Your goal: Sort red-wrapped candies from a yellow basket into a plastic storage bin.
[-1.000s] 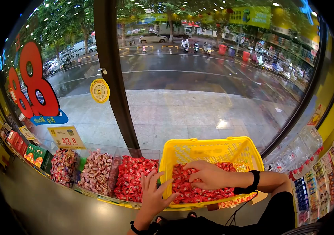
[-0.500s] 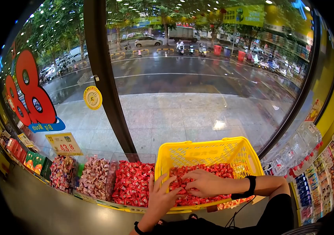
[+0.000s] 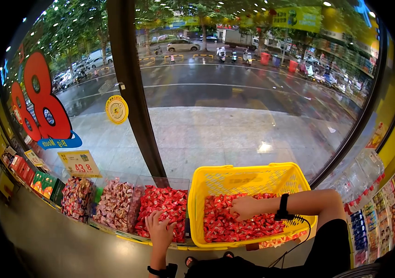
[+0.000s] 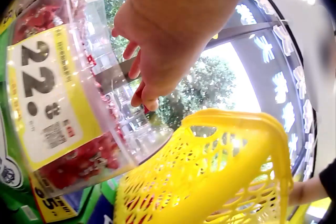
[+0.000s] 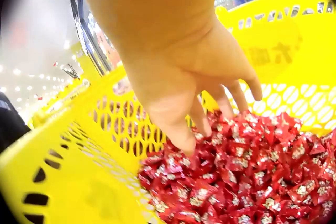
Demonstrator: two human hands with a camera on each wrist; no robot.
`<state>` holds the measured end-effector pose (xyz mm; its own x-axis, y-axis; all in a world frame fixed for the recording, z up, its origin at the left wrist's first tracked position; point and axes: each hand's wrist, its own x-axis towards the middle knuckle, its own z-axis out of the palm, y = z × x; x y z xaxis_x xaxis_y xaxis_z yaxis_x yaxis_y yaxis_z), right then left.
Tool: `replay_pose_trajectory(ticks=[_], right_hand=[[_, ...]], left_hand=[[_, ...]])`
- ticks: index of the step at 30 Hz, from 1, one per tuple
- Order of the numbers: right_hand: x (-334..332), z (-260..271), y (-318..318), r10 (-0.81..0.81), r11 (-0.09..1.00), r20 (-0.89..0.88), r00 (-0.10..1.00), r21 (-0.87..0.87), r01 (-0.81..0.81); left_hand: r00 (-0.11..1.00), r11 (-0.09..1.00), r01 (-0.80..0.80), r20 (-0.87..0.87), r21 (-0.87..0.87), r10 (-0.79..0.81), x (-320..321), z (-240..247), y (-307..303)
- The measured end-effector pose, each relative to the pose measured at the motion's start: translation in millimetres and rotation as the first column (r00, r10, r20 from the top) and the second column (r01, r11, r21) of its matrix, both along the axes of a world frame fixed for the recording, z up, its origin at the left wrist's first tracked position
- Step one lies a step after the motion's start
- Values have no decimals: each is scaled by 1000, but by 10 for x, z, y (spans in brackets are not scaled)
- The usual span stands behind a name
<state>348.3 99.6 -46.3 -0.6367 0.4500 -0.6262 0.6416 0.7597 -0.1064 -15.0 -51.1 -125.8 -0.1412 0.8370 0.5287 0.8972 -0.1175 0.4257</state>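
Note:
My left hand (image 3: 160,229) is over the near part of the clear bin of red wrapped candies (image 3: 166,203), its fingers loosely bent. In the left wrist view, the left hand (image 4: 163,61) hangs beside that bin's clear wall, with a speck of red showing by the thumb tip. My right hand (image 3: 247,207) reaches down into the yellow basket (image 3: 258,173), onto a layer of similar red candies (image 3: 234,229). In the right wrist view, the fingers of the right hand (image 5: 184,85) point down, fingertips right at the candies (image 5: 252,166).
Left of the red bin stand a bin of pinkish candies (image 3: 114,204) and a bin of mixed candies (image 3: 78,197). A price card (image 4: 50,92) is on the clear bin's front. The large window (image 3: 216,134) rises behind; a shelf of small packets (image 3: 378,217) is at right.
My left hand has moved left and down from the basket's left edge to over the red candy bin. My right hand has shifted from the basket's left end toward its middle.

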Motion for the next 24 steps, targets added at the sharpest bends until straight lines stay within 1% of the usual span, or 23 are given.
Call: replay_pose_trajectory(ticks=[2, 3, 5, 8, 11, 14, 15, 17, 20, 23, 24], right_hand=[[-10, -223, 0, 9, 997, 76, 997, 79, -15], [10, -333, 15, 22, 995, 81, 996, 99, -30], [84, -555, 20, 42, 989, 89, 995, 136, -54], [175, -753, -17, 150, 940, 140, 979, 287, -185], [333, -1085, 53, 283, 856, 51, 958, 438, -276], [297, -991, 143, 214, 919, 52, 975, 328, -219], [217, -791, 145, 151, 954, 2, 989, 262, -146], [-8, -194, 85, 15, 994, -85, 996, 113, -5], [-65, 91, 76, 51, 985, -386, 921, 172, 18], [-230, 752, -198, 165, 970, -623, 765, 243, -11], [-280, 915, -307, 174, 970, -674, 718, 245, -5]], left_hand=[[1000, 998, -12, -11, -59, 12, 14, -275, -15], [1000, 996, 4, 15, -94, -3, 28, -341, -37], [1000, 996, 2, 16, -91, 0, 70, -334, -57], [1000, 997, -7, 24, -78, 9, 106, -310, -68], [999, 998, -8, 43, -62, 11, 112, -287, -67], [998, 999, 15, 64, -31, -13, 113, -205, -44], [997, 1000, 21, 73, -15, -20, 125, -153, -36], [993, 999, 43, 106, 13, -44, 141, 0, -27], [981, 993, 103, 159, 57, -111, 190, 369, -2], [961, 972, 213, 159, 103, -227, 284, 837, -6], [950, 960, 259, 150, 106, -273, 333, 1005, -16]])
